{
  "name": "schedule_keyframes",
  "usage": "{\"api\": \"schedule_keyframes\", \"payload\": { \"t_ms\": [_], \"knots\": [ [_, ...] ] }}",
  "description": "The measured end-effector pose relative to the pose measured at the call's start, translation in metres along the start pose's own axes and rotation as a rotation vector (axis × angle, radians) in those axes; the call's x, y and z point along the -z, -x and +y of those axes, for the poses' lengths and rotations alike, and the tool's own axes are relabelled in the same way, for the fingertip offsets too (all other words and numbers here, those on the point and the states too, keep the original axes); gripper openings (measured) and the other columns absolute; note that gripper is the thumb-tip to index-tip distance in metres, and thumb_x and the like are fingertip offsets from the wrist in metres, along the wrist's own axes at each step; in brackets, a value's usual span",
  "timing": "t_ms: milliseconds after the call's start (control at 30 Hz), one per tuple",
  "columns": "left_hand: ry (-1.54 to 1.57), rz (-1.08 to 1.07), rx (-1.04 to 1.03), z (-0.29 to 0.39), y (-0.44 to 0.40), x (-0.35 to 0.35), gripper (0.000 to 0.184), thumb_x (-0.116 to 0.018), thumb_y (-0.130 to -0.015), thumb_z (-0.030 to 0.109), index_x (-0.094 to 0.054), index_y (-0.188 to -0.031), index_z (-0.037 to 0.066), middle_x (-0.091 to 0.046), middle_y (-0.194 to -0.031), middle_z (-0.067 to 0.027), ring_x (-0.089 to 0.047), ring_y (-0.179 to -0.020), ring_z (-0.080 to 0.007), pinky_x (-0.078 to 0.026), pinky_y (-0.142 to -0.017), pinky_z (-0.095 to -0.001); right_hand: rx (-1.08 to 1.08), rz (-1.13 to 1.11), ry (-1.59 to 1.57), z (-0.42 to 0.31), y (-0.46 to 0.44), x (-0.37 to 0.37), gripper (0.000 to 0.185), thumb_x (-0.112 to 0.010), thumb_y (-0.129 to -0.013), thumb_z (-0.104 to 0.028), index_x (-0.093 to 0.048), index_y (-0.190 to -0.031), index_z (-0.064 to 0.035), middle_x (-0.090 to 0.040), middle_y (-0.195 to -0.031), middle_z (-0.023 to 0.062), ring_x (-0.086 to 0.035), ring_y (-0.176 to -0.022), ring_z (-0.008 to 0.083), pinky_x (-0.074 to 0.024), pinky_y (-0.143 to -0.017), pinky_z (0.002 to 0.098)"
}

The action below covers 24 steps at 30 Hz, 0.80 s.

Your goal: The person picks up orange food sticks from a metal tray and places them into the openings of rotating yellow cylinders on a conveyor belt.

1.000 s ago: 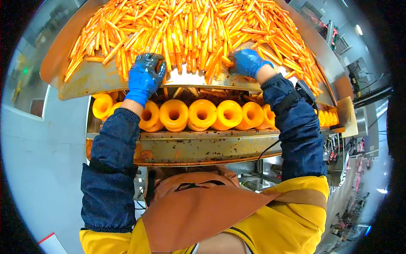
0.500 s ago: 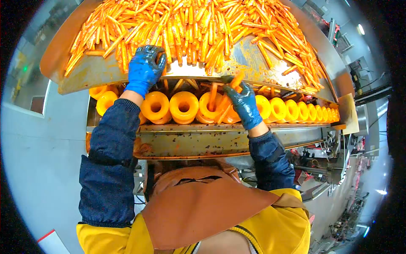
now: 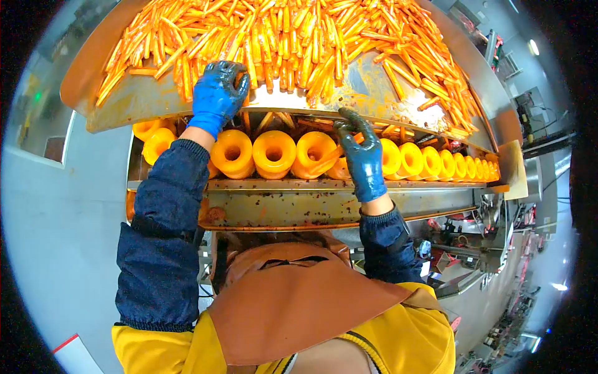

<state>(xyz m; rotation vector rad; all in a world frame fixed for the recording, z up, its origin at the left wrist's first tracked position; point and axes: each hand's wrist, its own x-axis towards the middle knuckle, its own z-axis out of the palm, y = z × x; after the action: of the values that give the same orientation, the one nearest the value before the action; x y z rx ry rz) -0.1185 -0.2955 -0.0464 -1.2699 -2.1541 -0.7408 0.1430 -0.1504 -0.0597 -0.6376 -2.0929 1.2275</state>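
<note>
My left hand (image 3: 218, 93), in a wet blue glove, is at the near edge of a pile of glossy orange sticks (image 3: 293, 43). Its fingers are curled, and the end of one orange stick (image 3: 246, 100) shows just below them. My right hand (image 3: 362, 156), in a darkly stained blue glove, is over the row of orange flared rollers (image 3: 274, 153). Thumb and fingers close on an orange stick (image 3: 326, 162), which slants down to the left across the front of one roller (image 3: 314, 149). Part of this stick is hidden by the hand.
A sloping metal tray (image 3: 137, 93) carries the pile above the rollers. Below them runs a metal trough (image 3: 280, 209) with dark specks. A brown apron (image 3: 299, 305) covers my front. Machinery (image 3: 473, 243) stands to the right, and a pale wall (image 3: 68, 206) to the left.
My right hand has come down slightly, and its stick has dropped from a steep tilt to a low slant by the roller. My left hand has shifted slightly right and up.
</note>
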Motion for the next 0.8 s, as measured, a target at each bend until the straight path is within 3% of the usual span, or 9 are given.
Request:
{"api": "schedule_keyframes", "payload": {
  "t_ms": [100, 233, 267, 333, 400, 467, 533, 667, 800],
  "knots": [
    [0.008, 0.001, 0.007, 0.000, 0.001, -0.002, 0.016, -0.061, -0.081, 0.024, -0.065, -0.092, 0.013, -0.063, -0.092, -0.0111, -0.058, -0.090, -0.0312, -0.048, -0.080, -0.0405, 0.169, 0.177, -0.081, -0.045, 0.001, -0.012, 0.030, -0.059, -0.082, -0.001, -0.061, -0.112, -0.0039, -0.065, -0.098, 0.0072, -0.059, -0.088, 0.0132, -0.0473, -0.081, 0.0291],
    [0.024, -0.005, -0.005, -0.002, -0.001, 0.000, 0.017, -0.061, -0.080, 0.023, -0.065, -0.092, 0.012, -0.063, -0.092, -0.0112, -0.058, -0.090, -0.0311, -0.048, -0.080, -0.0399, 0.375, -0.222, 0.179, -0.039, 0.002, -0.046, 0.032, -0.065, -0.083, -0.018, -0.059, -0.112, -0.0062, -0.063, -0.102, 0.0177, -0.061, -0.093, 0.0317, -0.0490, -0.081, 0.0375],
    [0.022, -0.006, -0.006, -0.002, -0.002, 0.000, 0.017, -0.061, -0.080, 0.023, -0.065, -0.092, 0.012, -0.063, -0.092, -0.0112, -0.058, -0.090, -0.0311, -0.048, -0.080, -0.0399, 0.375, -0.222, 0.177, -0.039, -0.003, -0.044, 0.032, -0.065, -0.083, -0.018, -0.059, -0.112, -0.0062, -0.063, -0.102, 0.0177, -0.061, -0.093, 0.0317, -0.0490, -0.081, 0.0375],
    [0.050, -0.020, -0.003, -0.003, -0.002, -0.001, 0.017, -0.061, -0.080, 0.022, -0.065, -0.092, 0.012, -0.063, -0.092, -0.0113, -0.059, -0.089, -0.0312, -0.048, -0.081, -0.0396, 0.296, -0.172, 0.366, -0.043, -0.031, -0.028, 0.033, -0.067, -0.081, -0.016, -0.061, -0.113, -0.0104, -0.064, -0.093, 0.0149, -0.063, -0.084, 0.0259, -0.0500, -0.074, 0.0343],
    [0.068, -0.008, 0.015, 0.000, 0.000, 0.002, 0.017, -0.061, -0.080, 0.022, -0.066, -0.093, 0.012, -0.064, -0.092, -0.0114, -0.059, -0.090, -0.0313, -0.047, -0.082, -0.0398, 0.629, -0.101, 0.712, -0.044, -0.075, -0.004, 0.040, -0.062, -0.074, -0.003, -0.062, -0.112, -0.0135, -0.063, -0.103, 0.0124, -0.060, -0.089, 0.0318, -0.0505, -0.077, 0.0406],
    [0.035, -0.040, 0.028, 0.000, -0.001, 0.001, 0.017, -0.061, -0.080, 0.023, -0.066, -0.093, 0.012, -0.064, -0.093, -0.0113, -0.059, -0.090, -0.0313, -0.047, -0.083, -0.0399, 0.642, -0.167, 0.958, -0.030, -0.117, -0.003, 0.047, -0.061, -0.069, -0.002, -0.061, -0.114, -0.0148, -0.060, -0.112, 0.0110, -0.059, -0.095, 0.0305, -0.0500, -0.080, 0.0415],
    [0.028, -0.039, 0.018, -0.001, -0.002, 0.000, 0.018, -0.061, -0.080, 0.023, -0.066, -0.093, 0.012, -0.064, -0.094, -0.0113, -0.059, -0.091, -0.0311, -0.047, -0.083, -0.0399, 0.709, -0.464, 1.082, -0.022, -0.135, -0.010, 0.046, -0.063, -0.068, -0.008, -0.061, -0.114, -0.0150, -0.058, -0.115, 0.0104, -0.058, -0.098, 0.0304, -0.0494, -0.081, 0.0417],
    [0.036, -0.048, 0.014, -0.001, -0.002, 0.002, 0.018, -0.061, -0.081, 0.023, -0.066, -0.093, 0.011, -0.064, -0.095, -0.0112, -0.058, -0.092, -0.0309, -0.047, -0.083, -0.0399, 0.631, -0.770, 1.230, -0.032, -0.153, -0.009, 0.041, -0.066, -0.070, -0.017, -0.061, -0.110, -0.0143, -0.061, -0.107, 0.0093, -0.061, -0.095, 0.0294, -0.0507, -0.079, 0.0400],
    [0.037, -0.052, 0.030, 0.000, -0.002, 0.003, 0.018, -0.061, -0.081, 0.023, -0.066, -0.094, 0.011, -0.064, -0.095, -0.0114, -0.058, -0.092, -0.0309, -0.047, -0.083, -0.0397, 0.522, -0.655, 1.075, -0.028, -0.144, 0.013, 0.038, -0.067, -0.076, -0.028, -0.060, -0.108, -0.0088, -0.063, -0.103, 0.0127, -0.062, -0.091, 0.0322, -0.0505, -0.078, 0.0416]
  ]
}}
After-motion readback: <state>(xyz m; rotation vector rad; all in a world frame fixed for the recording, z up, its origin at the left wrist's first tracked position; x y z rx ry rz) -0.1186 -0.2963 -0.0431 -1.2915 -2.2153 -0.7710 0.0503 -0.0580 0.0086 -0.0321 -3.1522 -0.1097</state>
